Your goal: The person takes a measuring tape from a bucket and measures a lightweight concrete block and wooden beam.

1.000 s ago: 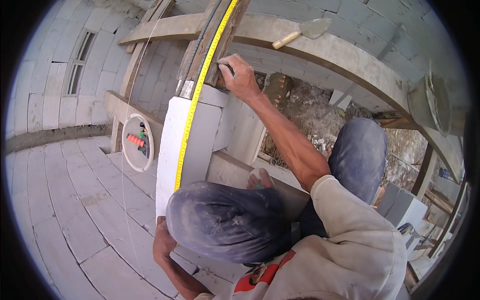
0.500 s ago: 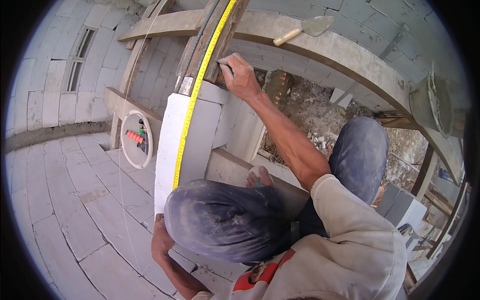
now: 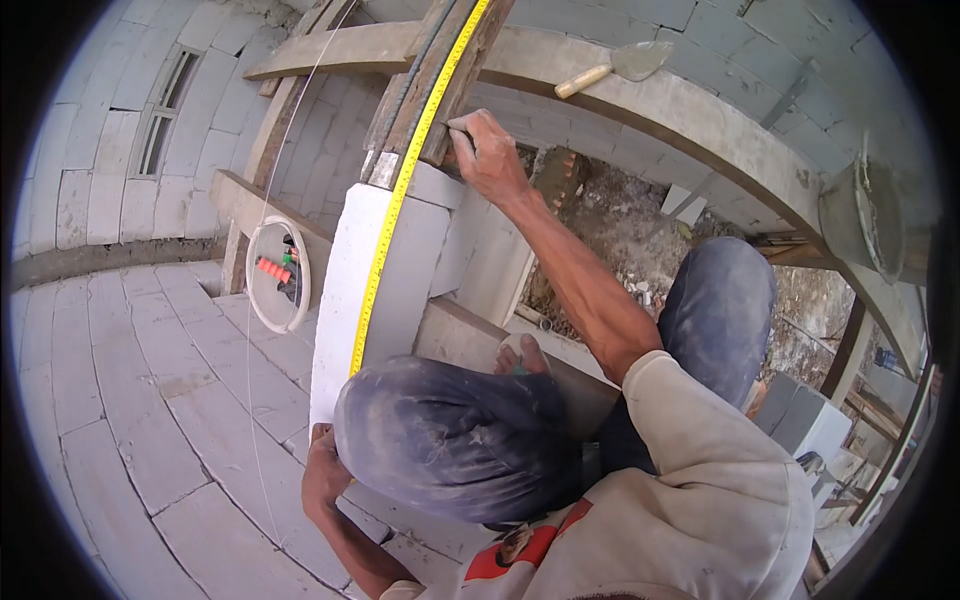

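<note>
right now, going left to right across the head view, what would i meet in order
Slotted wall vent → white bucket → yellow tape measure → wooden-handled trowel → grey bucket.

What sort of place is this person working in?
Most likely a building site, with something still going up: there are bare, unplastered block walls, a trowel lying on a plank, and a yellow measuring tape running along a white block.
</note>
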